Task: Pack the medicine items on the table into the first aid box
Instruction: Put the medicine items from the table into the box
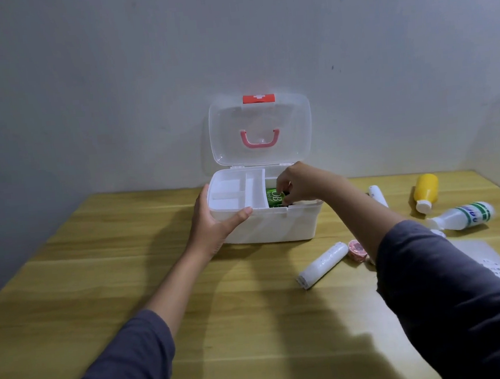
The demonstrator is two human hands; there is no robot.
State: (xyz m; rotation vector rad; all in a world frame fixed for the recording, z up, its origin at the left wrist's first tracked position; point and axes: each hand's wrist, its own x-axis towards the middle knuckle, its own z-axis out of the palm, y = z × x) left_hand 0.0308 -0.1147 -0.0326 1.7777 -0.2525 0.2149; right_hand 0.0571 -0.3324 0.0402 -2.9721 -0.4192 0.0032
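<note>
R hand (pixel 295 185) pinching green pack (pixel 273 198) inside first aid box (pixel 271 226); L hand (pixel 215 222) wrapped on box's 9 o'clock corner. Nearest next: bandage roll (pixel 323 264), 5 o'clock of box, long axis 1–7, R side closer.

left hand (pixel 212 223) bracing first aid box (pixel 276 226), right hand (pixel 298 185) inside

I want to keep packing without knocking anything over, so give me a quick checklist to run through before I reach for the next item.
1. Lid of the first aid box open and upright: ok.
2. Box steadied: ok, left hand grips its front left corner.
3. Green packet settled in the box: cannot tell, right hand is on it, partly hiding it.
4. Right hand free for the next pick: not ok.
5. Items left on the table: ok, white roll, yellow bottle and green-striped bottle lie in view.
6. White tray leaves an open gap: ok.
</note>
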